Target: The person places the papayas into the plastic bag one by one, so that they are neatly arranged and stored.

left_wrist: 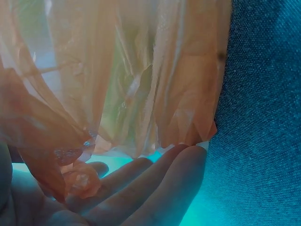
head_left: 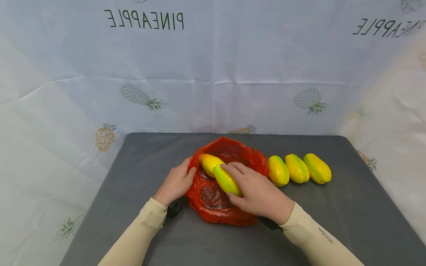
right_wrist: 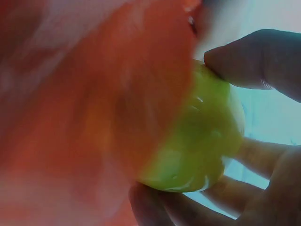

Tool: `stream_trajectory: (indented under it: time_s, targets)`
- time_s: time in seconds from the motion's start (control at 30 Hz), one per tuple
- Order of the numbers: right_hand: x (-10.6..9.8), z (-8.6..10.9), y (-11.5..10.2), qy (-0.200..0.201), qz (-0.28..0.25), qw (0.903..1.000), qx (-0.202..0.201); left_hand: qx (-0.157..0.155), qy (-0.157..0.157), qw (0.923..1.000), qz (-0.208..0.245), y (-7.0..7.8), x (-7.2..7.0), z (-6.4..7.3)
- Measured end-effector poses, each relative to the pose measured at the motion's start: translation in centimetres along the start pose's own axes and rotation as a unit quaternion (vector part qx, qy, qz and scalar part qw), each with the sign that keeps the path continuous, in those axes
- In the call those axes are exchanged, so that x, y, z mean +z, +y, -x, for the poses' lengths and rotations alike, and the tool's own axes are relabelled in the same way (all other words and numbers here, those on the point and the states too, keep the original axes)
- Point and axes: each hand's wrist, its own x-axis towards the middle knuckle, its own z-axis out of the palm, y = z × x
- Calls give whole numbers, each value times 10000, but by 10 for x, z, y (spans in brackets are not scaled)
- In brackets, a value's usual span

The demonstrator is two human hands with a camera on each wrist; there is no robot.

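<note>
A red plastic bag (head_left: 229, 218) stands with its mouth spread wide on the table. My left hand (head_left: 176, 181) grips the bag's left rim, the thumb on the near side. In the left wrist view, crumpled bag film (left_wrist: 84, 181) lies against the left fingers (left_wrist: 160, 188). My right hand (head_left: 256, 190) holds a yellow-green papaya (head_left: 227, 180) over the bag's opening. Thumb and fingers lie around this papaya (right_wrist: 207, 136) in the right wrist view, where red film hides part of it. Another papaya (head_left: 209, 162) is inside the bag at the left.
Three more papayas, the nearest one (head_left: 278, 171), a middle one (head_left: 297, 169) and an outer one (head_left: 317, 169), lie in a row right of the bag. The dark grey table (head_left: 139, 151) ends at a white pineapple-print curtain (head_left: 213, 107) behind.
</note>
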Motion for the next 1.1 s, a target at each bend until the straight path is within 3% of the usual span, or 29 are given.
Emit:
stream_trajectory:
  time_s: [0.47,1.1]
  targets:
    - [31,-22,-7,-832,-64,9959,-357,-138,-89,9994,319,1,5,3]
    - [48,-36,-15,-855,330,9941,-586,-2,29,10000,-9,3,6,1]
